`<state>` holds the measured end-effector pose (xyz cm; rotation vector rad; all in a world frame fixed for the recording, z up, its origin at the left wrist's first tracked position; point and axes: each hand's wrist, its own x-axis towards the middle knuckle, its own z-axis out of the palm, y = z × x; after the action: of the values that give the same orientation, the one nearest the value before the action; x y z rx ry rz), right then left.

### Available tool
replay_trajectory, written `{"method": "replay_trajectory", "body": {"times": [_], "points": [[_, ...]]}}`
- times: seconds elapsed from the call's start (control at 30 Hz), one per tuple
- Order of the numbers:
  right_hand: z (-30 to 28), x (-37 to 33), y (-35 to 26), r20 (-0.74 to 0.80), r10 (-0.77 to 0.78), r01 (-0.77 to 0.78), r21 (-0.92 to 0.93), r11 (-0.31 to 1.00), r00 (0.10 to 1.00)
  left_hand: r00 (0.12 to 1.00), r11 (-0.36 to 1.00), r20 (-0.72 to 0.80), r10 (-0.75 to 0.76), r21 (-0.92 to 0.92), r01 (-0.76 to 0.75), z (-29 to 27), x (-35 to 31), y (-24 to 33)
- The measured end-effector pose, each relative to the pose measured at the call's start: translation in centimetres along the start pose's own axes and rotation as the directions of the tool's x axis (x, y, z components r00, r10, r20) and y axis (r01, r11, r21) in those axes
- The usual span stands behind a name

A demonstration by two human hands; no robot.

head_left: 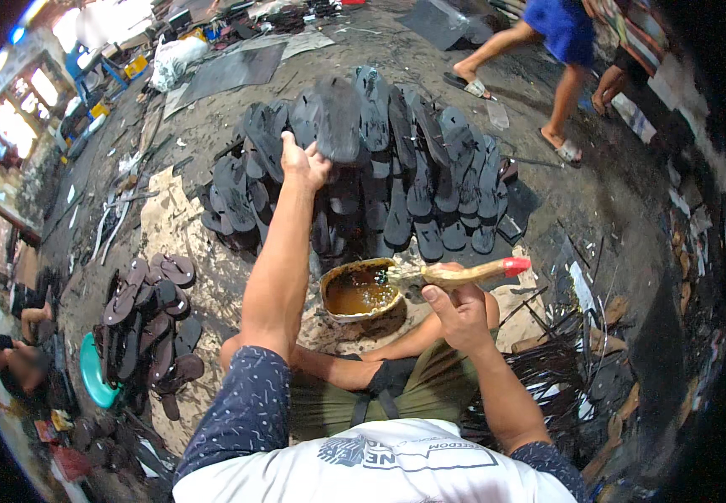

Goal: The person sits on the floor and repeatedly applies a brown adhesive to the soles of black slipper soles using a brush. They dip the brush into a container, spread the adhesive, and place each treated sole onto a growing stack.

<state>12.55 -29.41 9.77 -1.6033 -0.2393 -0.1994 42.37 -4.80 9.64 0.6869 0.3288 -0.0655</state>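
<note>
My left hand [305, 164] stretches forward and grips the near end of a black sandal sole [338, 119], slightly blurred, above a pile of like soles. In front of me that pile of black soles [418, 189] spreads in overlapping rows on the floor. My right hand [458, 313] is closed around a brush [472, 272] with a pale wooden handle and a red end. The brush's bristles, wet-looking, point left over the rim of a small tub [327, 308] of amber-brown liquid with bubbles. The tub stands just in front of my crossed legs.
On my left lie finished-looking brown flip-flops [135, 306] beside a green basin [95, 369]. Dark strips [539, 386] and scraps litter the floor at my right. A person in blue shorts [560, 32] walks at the far right; another person [21, 360] sits at the left edge.
</note>
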Motion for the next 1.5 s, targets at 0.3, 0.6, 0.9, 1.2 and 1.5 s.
{"method": "replay_trajectory", "body": {"times": [0.3, 0.6, 0.9, 1.2, 1.5], "points": [[-4.1, -0.1, 7.9, -0.472, 0.261, -0.374, -0.163, 0.913, 0.842, 0.841, 0.747, -0.073, 0.536, 0.506, -0.432, -23.3, -17.7, 5.4], [-0.4, 3.1, 9.2, -0.310, 0.279, -0.356, -0.228, 0.906, 0.909, -0.367, 0.854, -0.796, 0.481, 0.521, -0.010, -60.2, -31.8, 12.6], [-0.6, 2.5, 8.4, -0.325, 0.232, -0.350, -0.378, 0.857, 0.917, 0.045, 0.884, -0.915, 0.400, 0.373, -0.282, -56.5, -29.7, 13.5], [6.2, 3.3, 18.6, 0.314, 0.023, 0.227, -0.733, 0.641, 0.949, 0.502, 0.029, -0.182, 0.845, 0.954, 0.297, -38.3, -42.4, 8.6], [1.3, 4.8, 10.1, 0.257, -0.081, 0.223, -0.586, 0.779, 0.963, 0.707, -0.490, 0.265, 0.655, 0.862, 0.131, -27.4, -37.9, -0.9]]}}
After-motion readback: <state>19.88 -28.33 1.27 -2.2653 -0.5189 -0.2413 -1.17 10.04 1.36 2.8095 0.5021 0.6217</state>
